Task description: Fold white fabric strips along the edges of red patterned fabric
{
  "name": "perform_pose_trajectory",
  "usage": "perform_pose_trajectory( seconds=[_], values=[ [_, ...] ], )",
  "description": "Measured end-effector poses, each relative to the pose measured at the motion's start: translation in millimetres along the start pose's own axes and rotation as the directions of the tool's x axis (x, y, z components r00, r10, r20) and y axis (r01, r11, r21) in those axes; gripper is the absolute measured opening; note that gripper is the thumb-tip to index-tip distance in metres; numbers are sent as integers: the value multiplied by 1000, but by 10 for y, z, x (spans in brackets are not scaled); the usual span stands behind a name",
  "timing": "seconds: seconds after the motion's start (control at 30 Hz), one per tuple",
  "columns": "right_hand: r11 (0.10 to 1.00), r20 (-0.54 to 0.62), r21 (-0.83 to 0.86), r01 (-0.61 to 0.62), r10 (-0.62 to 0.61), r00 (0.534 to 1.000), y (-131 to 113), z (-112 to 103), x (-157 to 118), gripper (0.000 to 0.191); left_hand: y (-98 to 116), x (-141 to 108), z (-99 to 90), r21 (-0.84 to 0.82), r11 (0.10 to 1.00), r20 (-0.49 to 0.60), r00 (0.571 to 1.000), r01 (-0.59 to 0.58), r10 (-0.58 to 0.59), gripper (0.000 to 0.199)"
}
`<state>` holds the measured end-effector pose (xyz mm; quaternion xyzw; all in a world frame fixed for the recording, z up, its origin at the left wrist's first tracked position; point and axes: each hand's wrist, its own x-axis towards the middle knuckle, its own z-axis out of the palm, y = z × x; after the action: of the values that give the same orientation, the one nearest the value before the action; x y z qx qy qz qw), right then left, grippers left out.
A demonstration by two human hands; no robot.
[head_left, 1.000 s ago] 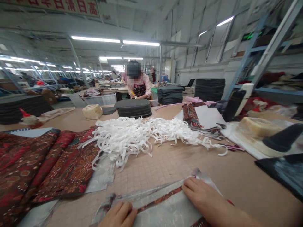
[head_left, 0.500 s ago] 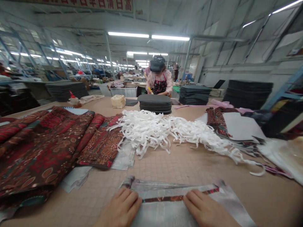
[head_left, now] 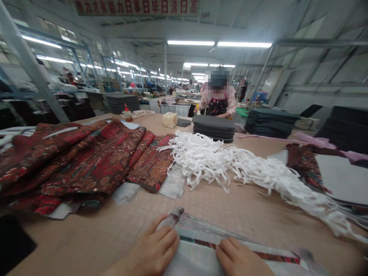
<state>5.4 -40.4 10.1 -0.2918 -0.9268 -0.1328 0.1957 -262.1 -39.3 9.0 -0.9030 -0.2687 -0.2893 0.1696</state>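
Observation:
My left hand (head_left: 153, 245) lies at the near edge of the table, its fingers on the rolled end (head_left: 172, 216) of a silvery fabric-backed piece (head_left: 195, 260). A narrow red patterned band (head_left: 207, 243) runs along that piece. My right hand (head_left: 238, 260) presses on the same piece just below the band, with its fingers together. The lower part of the piece is cut off by the bottom of the picture.
Patterned dark red cloth (head_left: 92, 161) lies folded at left, and a heap of white strips (head_left: 218, 165) spreads across the tan table (head_left: 244, 214). Dark pad stacks (head_left: 214, 128) stand beyond. A co-worker (head_left: 218, 103) works at the far side.
My view has swung left, so the table items sit further right. The silvery piece now slopes down to the right, and my left hand has moved onto its rolled end.

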Motion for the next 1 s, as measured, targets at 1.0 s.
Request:
perform_pose_trajectory(
  seconds=[1.0],
  values=[
    [955,-160,86,284,-268,950,-282,416,695,27,-24,-148,-151,-156,921,58,934,358,-353,17]
  ],
)
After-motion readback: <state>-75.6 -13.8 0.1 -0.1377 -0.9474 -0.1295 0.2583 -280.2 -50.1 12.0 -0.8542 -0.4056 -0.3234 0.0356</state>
